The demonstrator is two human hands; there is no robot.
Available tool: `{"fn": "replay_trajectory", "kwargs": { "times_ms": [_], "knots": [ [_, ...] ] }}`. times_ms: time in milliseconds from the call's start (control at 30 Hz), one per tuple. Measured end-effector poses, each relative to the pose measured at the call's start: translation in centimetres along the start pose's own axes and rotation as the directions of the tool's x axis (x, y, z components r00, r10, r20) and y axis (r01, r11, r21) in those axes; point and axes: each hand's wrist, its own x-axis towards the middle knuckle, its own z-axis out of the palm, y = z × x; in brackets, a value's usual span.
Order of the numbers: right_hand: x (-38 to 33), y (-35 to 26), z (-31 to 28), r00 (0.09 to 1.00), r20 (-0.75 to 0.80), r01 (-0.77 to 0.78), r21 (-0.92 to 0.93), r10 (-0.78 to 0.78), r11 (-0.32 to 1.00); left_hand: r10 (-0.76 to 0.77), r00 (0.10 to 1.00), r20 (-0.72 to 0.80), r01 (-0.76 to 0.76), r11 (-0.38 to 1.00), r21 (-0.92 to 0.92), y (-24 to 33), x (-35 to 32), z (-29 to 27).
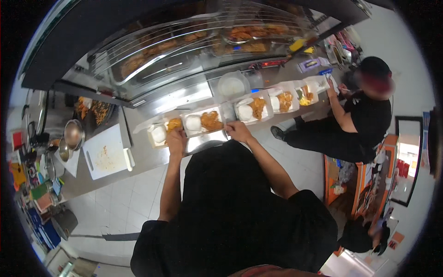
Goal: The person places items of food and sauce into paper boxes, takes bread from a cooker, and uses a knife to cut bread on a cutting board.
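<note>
A row of open white paper food boxes lines the counter, each with golden-brown fried food and most with a round white mound like rice. The second box from the left (190, 130) is between my hands. My left hand (176, 141) is closed at its near left corner, beside the fried piece in the leftmost box (150, 138). At the near right corner, my right hand (239, 131) pinches the box's edge. My left fingertips are partly hidden. Farther right stand the third box (239, 116), a fourth box (274, 109) and one with something yellow (305, 95).
Left on the counter lie a white cutting board (99, 159) and a white-handled knife (129, 159), near metal bowls (74, 134). A glass display case (180, 55) holds fried food behind the boxes. A co-worker (364, 106) stands at the right end, a hand by the last box.
</note>
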Motion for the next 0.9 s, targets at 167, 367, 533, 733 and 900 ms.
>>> {"fn": "replay_trajectory", "kwargs": {
  "times_ms": [167, 367, 533, 733, 900],
  "knots": [
    [-0.9, -2.3, -1.3, 0.988, -0.156, -0.012, -0.138, -0.01, 0.99, -0.065, 0.988, 0.143, 0.086, 0.985, -0.147, 1.0, 1.4, -1.6],
    [-0.8, -2.8, -1.2, 0.98, -0.176, -0.112, -0.097, 0.093, 0.989, -0.204, 0.953, 0.224, 0.242, 0.957, -0.158, 2.0, 0.9, -3.4],
    [-0.8, -2.2, -1.4, 0.975, -0.206, -0.101, -0.092, 0.081, 0.991, -0.269, 0.948, 0.171, 0.305, 0.923, -0.237, 3.3, 0.6, -4.6],
    [-0.3, -1.2, -1.4, 0.977, -0.201, -0.098, -0.124, 0.072, 0.987, -0.264, 0.95, 0.164, 0.297, 0.929, -0.223, 3.1, 0.0, -4.6],
    [-0.5, -1.6, -1.9, 0.983, -0.183, -0.041, -0.117, 0.019, 0.992, -0.233, 0.963, 0.135, 0.259, 0.939, -0.225, 3.3, -0.2, -3.9]
  ]
}}
